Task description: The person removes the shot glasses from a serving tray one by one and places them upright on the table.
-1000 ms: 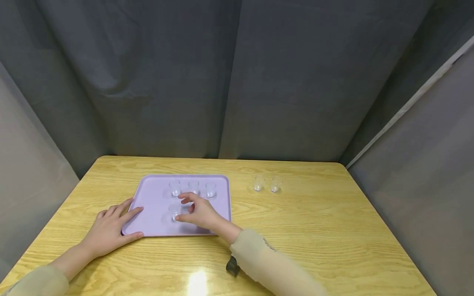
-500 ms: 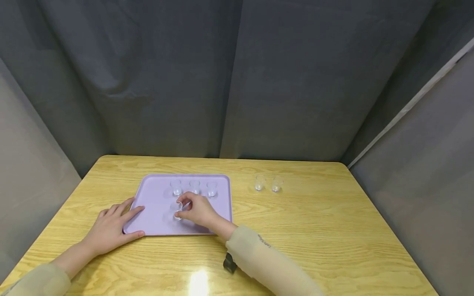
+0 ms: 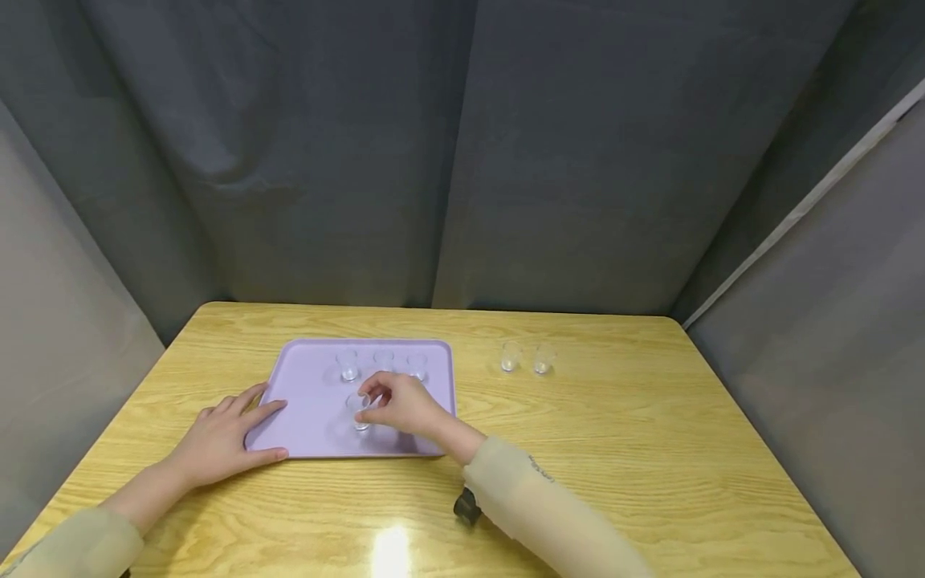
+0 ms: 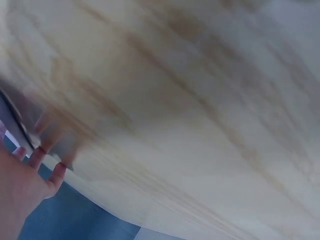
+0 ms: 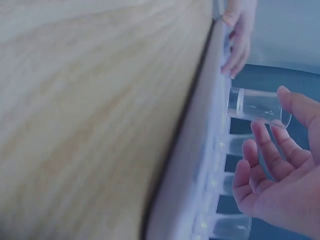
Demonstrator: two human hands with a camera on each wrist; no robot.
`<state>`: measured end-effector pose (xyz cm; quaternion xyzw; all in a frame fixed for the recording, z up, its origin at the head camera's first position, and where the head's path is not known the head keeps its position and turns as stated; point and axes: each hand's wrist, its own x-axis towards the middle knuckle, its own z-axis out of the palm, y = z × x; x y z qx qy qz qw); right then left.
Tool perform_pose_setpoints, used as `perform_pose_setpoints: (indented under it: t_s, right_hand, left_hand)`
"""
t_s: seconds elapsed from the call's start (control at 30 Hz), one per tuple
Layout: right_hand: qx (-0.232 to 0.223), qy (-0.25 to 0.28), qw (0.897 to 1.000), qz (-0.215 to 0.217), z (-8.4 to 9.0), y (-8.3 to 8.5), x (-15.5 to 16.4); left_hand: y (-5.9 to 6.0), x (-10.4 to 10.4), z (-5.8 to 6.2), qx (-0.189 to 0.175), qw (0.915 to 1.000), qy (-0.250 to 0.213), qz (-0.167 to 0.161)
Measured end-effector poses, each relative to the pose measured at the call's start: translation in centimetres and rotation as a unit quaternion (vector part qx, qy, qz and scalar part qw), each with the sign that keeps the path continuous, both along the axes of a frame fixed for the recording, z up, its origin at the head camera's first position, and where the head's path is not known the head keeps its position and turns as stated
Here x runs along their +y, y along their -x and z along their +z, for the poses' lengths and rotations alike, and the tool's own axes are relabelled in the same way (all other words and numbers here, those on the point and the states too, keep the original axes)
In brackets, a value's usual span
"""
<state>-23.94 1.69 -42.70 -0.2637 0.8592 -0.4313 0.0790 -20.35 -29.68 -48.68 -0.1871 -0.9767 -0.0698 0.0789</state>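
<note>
Right hand (image 3: 405,408) pinches a small clear glass (image 3: 357,410) standing mid-front on the purple tray (image 3: 303,425), left hand (image 3: 224,433) rests open and flat against the tray's left edge on the tabletop (image 3: 650,449).

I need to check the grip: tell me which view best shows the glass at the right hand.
The right wrist view: the glass shows large beside the fingers. The head view shows it small; the left wrist view misses it.
</note>
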Motion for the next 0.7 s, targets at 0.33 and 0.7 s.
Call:
perform_pose_setpoints:
  t_s: [0.33, 0.7]
  right_hand:
    - [0.042, -0.018, 0.999, 0.029, 3.1, -0.1, 2.9]
    - [0.077, -0.029, 0.996, 0.035, 8.3, -0.2, 7.9]
  left_hand:
    - [-0.3, 0.3, 0.9, -0.028, 0.9996, -0.008, 0.004]
    - [-0.5, 0.9, 2.3, -0.046, 0.9986, -0.023, -0.016]
